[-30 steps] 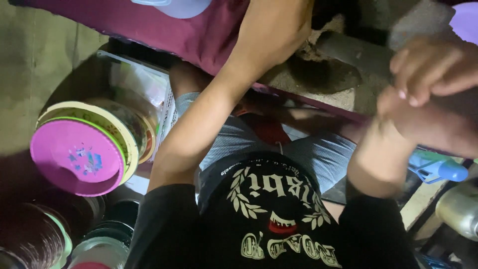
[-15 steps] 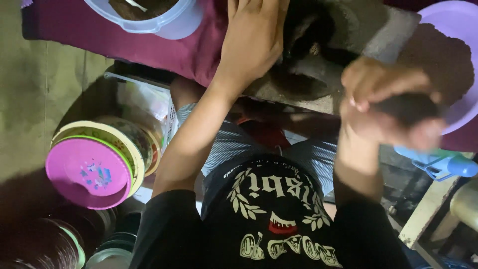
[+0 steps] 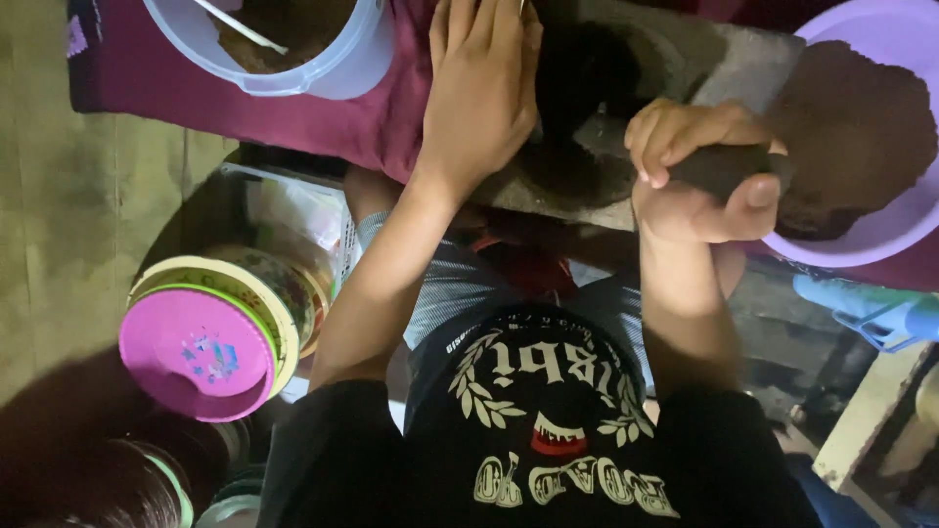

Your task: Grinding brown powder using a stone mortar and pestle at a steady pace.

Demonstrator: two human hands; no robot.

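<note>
My left hand [image 3: 479, 93] lies flat, fingers together, on a grey stone slab [image 3: 714, 59] next to a dark mass on it, and holds nothing. My right hand [image 3: 699, 171] is closed around a dark, thick stone roller [image 3: 729, 166] at the slab's near right edge. The roller's far end reaches the rim of a lilac basin [image 3: 880, 235] filled with brown paste. The slab rests on a magenta cloth [image 3: 323, 117].
A clear plastic tub [image 3: 342, 68] with brown paste and a white spoon stands at the top left on the cloth. Stacked bowls under a pink lid [image 3: 196, 352] sit low on the left. A blue object [image 3: 880, 313] and wooden pieces are at the right.
The view has tipped forward, so the tub, slab and basin have come into sight. My right hand has moved left and closed around the roller; my left hand now lies flat on the slab.
</note>
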